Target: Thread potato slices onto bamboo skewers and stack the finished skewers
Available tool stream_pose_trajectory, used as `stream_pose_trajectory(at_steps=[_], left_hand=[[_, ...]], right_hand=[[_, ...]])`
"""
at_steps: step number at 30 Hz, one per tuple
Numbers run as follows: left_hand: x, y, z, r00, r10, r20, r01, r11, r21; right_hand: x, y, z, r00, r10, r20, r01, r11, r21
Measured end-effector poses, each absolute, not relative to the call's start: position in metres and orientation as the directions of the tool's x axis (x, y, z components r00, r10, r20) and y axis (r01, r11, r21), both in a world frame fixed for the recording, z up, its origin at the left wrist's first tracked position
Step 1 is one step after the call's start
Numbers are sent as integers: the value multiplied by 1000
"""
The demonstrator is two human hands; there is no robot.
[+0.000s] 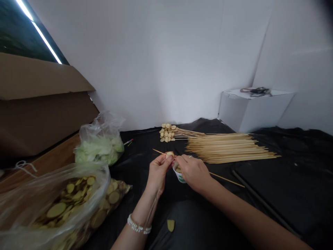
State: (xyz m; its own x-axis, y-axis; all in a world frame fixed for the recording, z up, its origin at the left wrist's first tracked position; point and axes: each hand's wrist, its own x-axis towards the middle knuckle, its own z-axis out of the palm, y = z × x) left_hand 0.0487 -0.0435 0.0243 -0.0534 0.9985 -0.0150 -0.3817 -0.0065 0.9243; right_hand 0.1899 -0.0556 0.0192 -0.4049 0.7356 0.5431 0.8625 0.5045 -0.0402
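Note:
My left hand [158, 171] pinches a pale round slice, which looks like potato [170, 154], between thumb and fingers. A bamboo skewer [226, 179] runs through or along that slice, its tip sticking out to the upper left. My right hand [193, 172] is closed round the skewer, whose rear end slants out past the wrist to the lower right. Under the hands stands a small white cup [179, 177] with slices in it, partly hidden by my right hand. A single cut slice [171, 225] lies on the black sheet [208, 218] in front of me.
Skewers with slices [168, 133] lie ahead, beside a wide spread of bare skewers [229, 147]. At left are a bag of slices [100, 201], a bag of pale green leaves [100, 147] and a cardboard box [44, 118]. A white box [249, 109] stands back right.

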Motion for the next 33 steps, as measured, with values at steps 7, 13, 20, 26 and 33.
stream_pose_trajectory(at_steps=[7, 13, 20, 26, 33], left_hand=[[50, -42, 22, -62, 997, 44, -315, -61, 947], [50, -41, 22, -72, 991, 109, -168, -120, 978], [44, -36, 11, 51, 977, 205, 99, -209, 973], [38, -38, 10, 40, 921, 387, 493, -355, 795], [35, -46, 19, 207, 946, 250, 564, -324, 760]], right_hand=[[197, -52, 24, -365, 760, 538, 866, 489, -103], [216, -31, 30, -121, 844, 522, 886, 329, -327], [211, -22, 14, -128, 914, 384, 784, 331, -525], [204, -26, 12, -134, 910, 391, 673, 373, -638], [199, -35, 17, -185, 907, 378, 642, 403, -652]])
